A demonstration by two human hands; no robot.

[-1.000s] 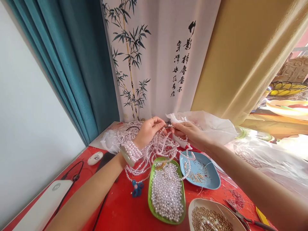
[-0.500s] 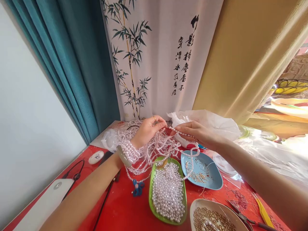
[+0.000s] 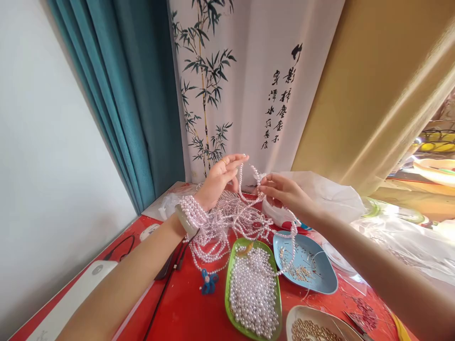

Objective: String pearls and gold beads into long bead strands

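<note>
My left hand (image 3: pixel 221 181), with a ring and a wrist wrapped in pearl strands, is raised with its long fingers stretched together. A small loop of pale pink pearl strand (image 3: pixel 241 182) hangs at its fingertips, which seem to pinch the thread. Fingers bent, my right hand (image 3: pixel 279 189) grips the other side of this loop. From there the strand runs down past the blue tray to the green tray. Below my hands lies a tangled heap of pearl strands (image 3: pixel 227 218).
Loose pearls fill a green tray (image 3: pixel 227 303); a blue tray (image 3: pixel 325 270) holds small gold pins. Gold beads lie in a beige dish (image 3: pixel 295 315). A blue ornament (image 3: pixel 208 282) and a black cable (image 3: pixel 159 298) rest on the red table. Plastic bags (image 3: pixel 320 189) lie behind.
My hands have gone from close together on a stretched strand to holding up a loop. The left fingers have straightened and risen; the right hand has curled. The view has shifted slightly.
</note>
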